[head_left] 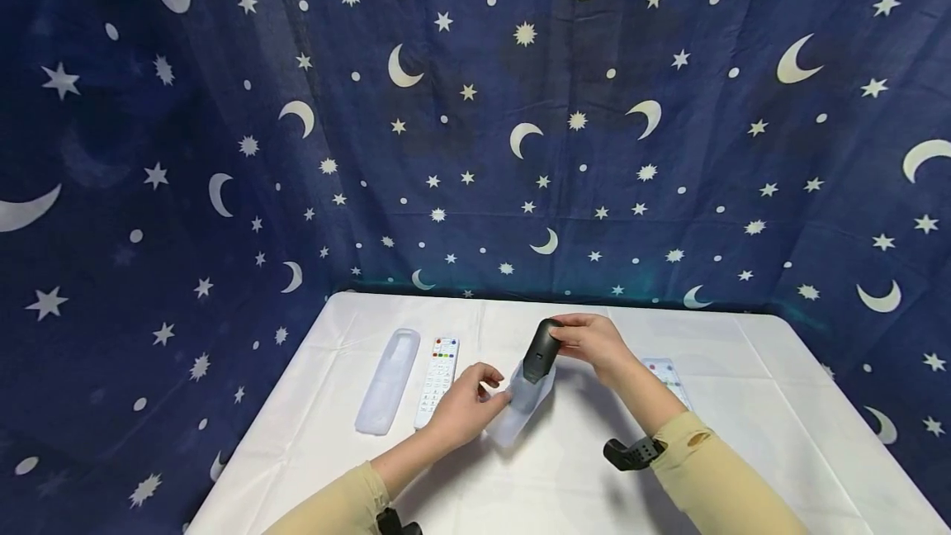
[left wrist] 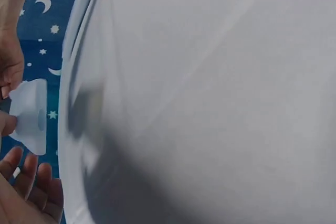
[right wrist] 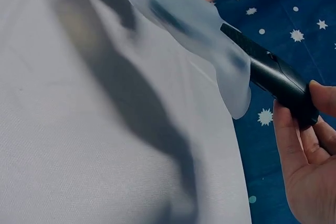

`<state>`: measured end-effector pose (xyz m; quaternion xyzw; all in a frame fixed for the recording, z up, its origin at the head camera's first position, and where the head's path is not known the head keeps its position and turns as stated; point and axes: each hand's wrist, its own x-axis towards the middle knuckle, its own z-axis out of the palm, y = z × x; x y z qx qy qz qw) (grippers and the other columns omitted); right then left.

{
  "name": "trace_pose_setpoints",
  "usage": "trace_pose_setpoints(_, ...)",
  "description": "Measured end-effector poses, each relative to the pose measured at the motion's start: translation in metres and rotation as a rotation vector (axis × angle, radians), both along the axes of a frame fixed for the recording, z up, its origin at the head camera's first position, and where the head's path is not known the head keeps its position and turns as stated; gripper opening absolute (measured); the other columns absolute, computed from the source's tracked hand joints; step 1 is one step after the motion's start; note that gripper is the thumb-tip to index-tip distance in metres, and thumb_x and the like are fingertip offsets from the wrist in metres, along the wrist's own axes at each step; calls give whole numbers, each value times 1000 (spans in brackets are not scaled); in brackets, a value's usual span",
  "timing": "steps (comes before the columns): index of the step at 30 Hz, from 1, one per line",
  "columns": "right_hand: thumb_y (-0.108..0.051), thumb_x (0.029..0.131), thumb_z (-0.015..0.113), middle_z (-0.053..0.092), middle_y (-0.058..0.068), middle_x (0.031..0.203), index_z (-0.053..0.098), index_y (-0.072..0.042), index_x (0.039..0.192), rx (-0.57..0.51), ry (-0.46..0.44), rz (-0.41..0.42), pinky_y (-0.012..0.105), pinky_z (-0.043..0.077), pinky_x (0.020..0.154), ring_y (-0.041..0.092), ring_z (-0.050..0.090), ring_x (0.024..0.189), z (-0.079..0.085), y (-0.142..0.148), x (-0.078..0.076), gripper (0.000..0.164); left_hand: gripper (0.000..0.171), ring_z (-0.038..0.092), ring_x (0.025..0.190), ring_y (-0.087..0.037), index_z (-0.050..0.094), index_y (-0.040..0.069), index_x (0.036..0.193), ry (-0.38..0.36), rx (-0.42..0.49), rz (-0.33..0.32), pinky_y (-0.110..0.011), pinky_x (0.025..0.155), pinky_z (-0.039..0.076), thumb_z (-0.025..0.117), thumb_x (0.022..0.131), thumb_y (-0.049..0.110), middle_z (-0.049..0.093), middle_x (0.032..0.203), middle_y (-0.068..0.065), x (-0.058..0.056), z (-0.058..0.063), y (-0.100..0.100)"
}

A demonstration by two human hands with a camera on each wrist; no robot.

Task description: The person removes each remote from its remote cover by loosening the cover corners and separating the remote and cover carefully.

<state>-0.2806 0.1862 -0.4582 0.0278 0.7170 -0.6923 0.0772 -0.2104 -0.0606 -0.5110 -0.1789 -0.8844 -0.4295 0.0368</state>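
Note:
My right hand grips the upper end of a black remote control, fingers and thumb on either side of it in the right wrist view. The remote's lower part sits inside a translucent, whitish remote cover, whose mouth flares loosely around it. With thumb and fingers, my left hand pinches the cover near its open end. Cover and remote are held tilted above the table. In the left wrist view the cover shows at the left edge, between both hands.
Left of my hands lie a white remote with coloured buttons and a second translucent cover. Another white remote lies partly behind my right forearm. A white cloth covers the table; a dark blue star-and-moon curtain hangs behind.

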Motion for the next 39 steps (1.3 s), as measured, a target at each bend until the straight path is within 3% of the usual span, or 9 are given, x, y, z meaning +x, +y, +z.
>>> trace_pose_setpoints(6,-3,93,72,64,24,126,58,14,133,8,15,6,33,60,81,18,71,88,2,3,-2,45,28,55,75,-7,65,9,115,-169,119,-80,-23,66,46,71,95,27,61,87,5,8,-4,-4)
trace_pose_setpoints(12,-3,92,73,65,23,125,60,13,132,4,9,-33,32,60,80,16,70,88,1,5,-5,45,43,52,71,-11,60,-4,128,-412,306,-115,-21,60,42,74,92,13,61,83,-2,18,-1,3)
trace_pose_setpoints(16,-3,92,73,65,22,124,60,12,131,-26,-1,-7,32,60,80,17,70,89,-1,4,-3,44,44,60,81,-15,60,-4,128,-548,362,-143,-26,69,49,72,92,18,66,93,-5,18,2,9)
trace_pose_setpoints(19,-3,92,73,66,18,121,60,12,132,-58,5,36,33,60,82,18,70,91,-3,0,0,44,40,67,92,-19,61,-4,125,-707,471,-171,-34,81,57,70,95,22,69,104,-9,15,2,11)
trace_pose_setpoints(22,-3,93,72,68,14,113,56,11,137,-103,23,88,33,59,85,18,70,93,-7,-4,5,49,35,70,93,-22,61,-7,122,-824,603,-183,-39,82,59,68,96,16,71,106,-13,11,-2,13)
trace_pose_setpoints(28,1,95,68,69,15,114,42,11,147,-210,23,156,33,57,91,18,70,100,-14,-6,10,59,34,69,92,-21,63,-6,123,-778,669,-157,-37,81,58,69,93,7,72,103,-11,11,-5,17)
trace_pose_setpoints(31,1,95,68,68,17,119,41,9,149,-192,20,152,33,57,90,17,70,100,-15,-6,13,61,38,70,94,-23,61,-5,128,-754,674,-138,-40,83,58,70,93,7,72,107,-12,12,-2,20)
trace_pose_setpoints(34,0,94,69,71,15,112,38,8,151,-173,12,143,32,57,87,17,71,95,-15,-8,15,64,44,70,98,-24,59,-3,134,-738,674,-116,-42,86,57,70,93,8,73,113,-13,12,0,23)
trace_pose_setpoints(39,-6,95,69,73,12,109,41,13,144,-143,18,161,32,58,86,17,71,93,-14,-12,18,60,46,70,99,-24,59,-1,136,-747,679,-101,-41,85,57,71,93,11,73,114,-11,10,-1,23)
